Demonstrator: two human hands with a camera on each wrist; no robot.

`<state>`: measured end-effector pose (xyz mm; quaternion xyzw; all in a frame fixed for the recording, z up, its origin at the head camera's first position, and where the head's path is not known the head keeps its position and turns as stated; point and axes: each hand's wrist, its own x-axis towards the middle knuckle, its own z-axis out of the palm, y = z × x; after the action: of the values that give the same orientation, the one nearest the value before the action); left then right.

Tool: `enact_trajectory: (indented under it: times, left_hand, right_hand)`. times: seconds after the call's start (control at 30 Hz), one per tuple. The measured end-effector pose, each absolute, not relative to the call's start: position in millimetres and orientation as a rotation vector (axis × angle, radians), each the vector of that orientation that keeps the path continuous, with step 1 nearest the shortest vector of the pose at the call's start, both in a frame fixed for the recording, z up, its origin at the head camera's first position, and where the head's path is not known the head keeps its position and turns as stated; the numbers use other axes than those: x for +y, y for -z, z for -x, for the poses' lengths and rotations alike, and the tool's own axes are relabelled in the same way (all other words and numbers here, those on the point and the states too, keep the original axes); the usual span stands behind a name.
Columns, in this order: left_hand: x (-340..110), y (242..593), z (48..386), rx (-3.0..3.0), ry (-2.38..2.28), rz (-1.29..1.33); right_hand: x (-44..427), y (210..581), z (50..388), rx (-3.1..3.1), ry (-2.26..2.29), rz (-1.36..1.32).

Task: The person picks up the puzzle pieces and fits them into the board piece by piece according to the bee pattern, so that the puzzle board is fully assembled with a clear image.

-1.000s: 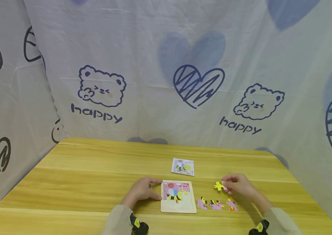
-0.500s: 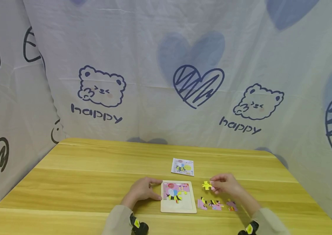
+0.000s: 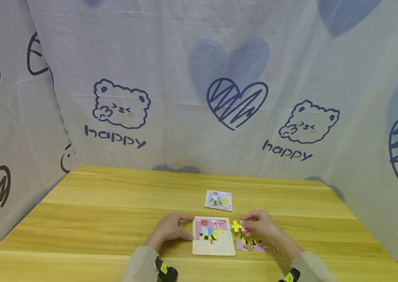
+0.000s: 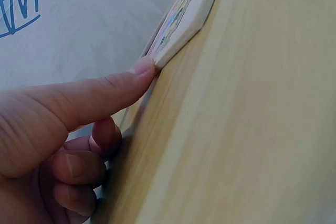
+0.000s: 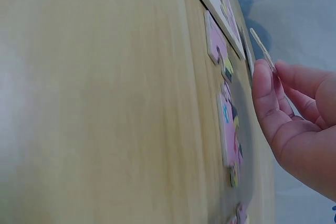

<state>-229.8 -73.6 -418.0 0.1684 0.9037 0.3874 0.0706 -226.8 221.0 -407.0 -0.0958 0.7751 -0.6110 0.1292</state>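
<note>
On the table lies a wooden puzzle tray [image 3: 214, 247], its upper part filled with bee-picture pieces and its lower part bare wood. My left hand [image 3: 173, 227] rests at the tray's left side, thumb and index finger touching the edge. In the left wrist view the thumb [image 4: 118, 87] lies straight against the tray's rim, the other visible fingers loosely bent below. Just right of the tray, my right hand [image 3: 260, 226] pinches a yellow and pink puzzle piece [image 3: 236, 226]. The right wrist view shows this piece [image 5: 261, 48] edge-on, raised above the table.
Several loose puzzle pieces [image 3: 242, 244] lie right of the tray, partly hidden by the right hand and forearm. Behind the tray lies a picture card [image 3: 218, 200] of the bee. A printed cloth [image 3: 177, 129] hangs behind the wooden table [image 3: 114, 192].
My right hand has moved left with the yellow and pink puzzle piece, from above the loose pieces to beside the tray's right edge. The left hand and the tray have stayed put.
</note>
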Motion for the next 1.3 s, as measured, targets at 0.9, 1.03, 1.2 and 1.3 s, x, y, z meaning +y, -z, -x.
enact_trajectory:
  times: [0.9,1.03,1.2,1.3]
  left_hand:
    - [-74,419,232,2.692,-1.181,-0.479]
    - [-74,419,232,2.701,-1.178,-0.488]
    - [-74,419,232,2.698,-1.18,-0.485]
    - [-74,419,232,2.692,-1.182,-0.481]
  right_hand:
    - [184,407,226,2.262,1.656,0.327]
    - [183,407,226,2.279,1.631,0.344]
    - [182,407,227,2.297,1.605,0.362]
    - [181,408,227,2.308,1.596,0.37]
